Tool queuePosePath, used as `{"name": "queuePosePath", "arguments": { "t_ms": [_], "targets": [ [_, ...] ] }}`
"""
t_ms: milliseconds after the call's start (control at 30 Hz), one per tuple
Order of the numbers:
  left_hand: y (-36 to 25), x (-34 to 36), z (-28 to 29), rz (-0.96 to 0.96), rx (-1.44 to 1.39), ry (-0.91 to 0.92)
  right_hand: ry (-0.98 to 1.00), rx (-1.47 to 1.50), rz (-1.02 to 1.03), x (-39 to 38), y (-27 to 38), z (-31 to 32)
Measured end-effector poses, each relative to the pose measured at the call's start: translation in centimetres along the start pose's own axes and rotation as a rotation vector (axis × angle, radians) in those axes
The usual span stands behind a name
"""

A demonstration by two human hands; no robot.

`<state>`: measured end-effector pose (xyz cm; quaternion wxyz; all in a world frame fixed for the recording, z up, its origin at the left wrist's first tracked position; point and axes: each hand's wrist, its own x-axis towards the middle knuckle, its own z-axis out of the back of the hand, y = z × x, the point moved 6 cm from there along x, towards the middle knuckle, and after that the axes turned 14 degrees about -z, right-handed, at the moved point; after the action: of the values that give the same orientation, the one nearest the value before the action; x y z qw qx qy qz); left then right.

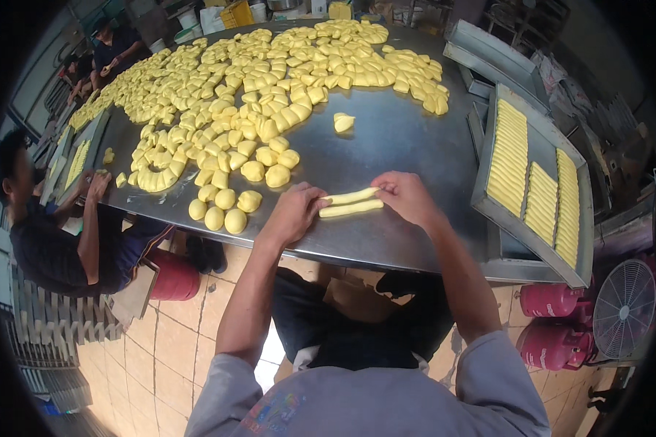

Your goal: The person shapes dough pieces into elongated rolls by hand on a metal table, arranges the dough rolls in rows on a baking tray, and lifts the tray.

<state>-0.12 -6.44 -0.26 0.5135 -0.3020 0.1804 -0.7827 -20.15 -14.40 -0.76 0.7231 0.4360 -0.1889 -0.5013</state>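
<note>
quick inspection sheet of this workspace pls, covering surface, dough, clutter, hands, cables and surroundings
Surface: grey metal table, some pale smears
Dough: farther strip and nearer strip; many yellow dough pieces, far and left; tray with three columns, right
Clutter: lone dough piece, set apart
Left hand: fingertips on farther strip's left end
Right hand: fingertips on its right end
Cables: nothing clearly seen
Surroundings: co-worker, left; fan and pink cylinders, lower right

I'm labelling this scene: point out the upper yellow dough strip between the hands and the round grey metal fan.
Upper yellow dough strip [350, 197]: head view, middle of its length.
Round grey metal fan [624, 312]: head view, centre hub.
</note>
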Motion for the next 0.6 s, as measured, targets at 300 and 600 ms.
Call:
{"name": "queuePosePath", "arguments": {
  "t_ms": [300, 600],
  "targets": [
    [-0.4, -0.5, -0.1, 0.113, -0.031, 0.032, 0.054, -0.179, 0.127, -1.2, 0.9, 0.2],
    [-2.8, 0.2, -0.9, -0.010, 0.162, 0.018, 0.069, -0.400, 0.100, -1.5, 1.8, -2.0]
  ]
}}
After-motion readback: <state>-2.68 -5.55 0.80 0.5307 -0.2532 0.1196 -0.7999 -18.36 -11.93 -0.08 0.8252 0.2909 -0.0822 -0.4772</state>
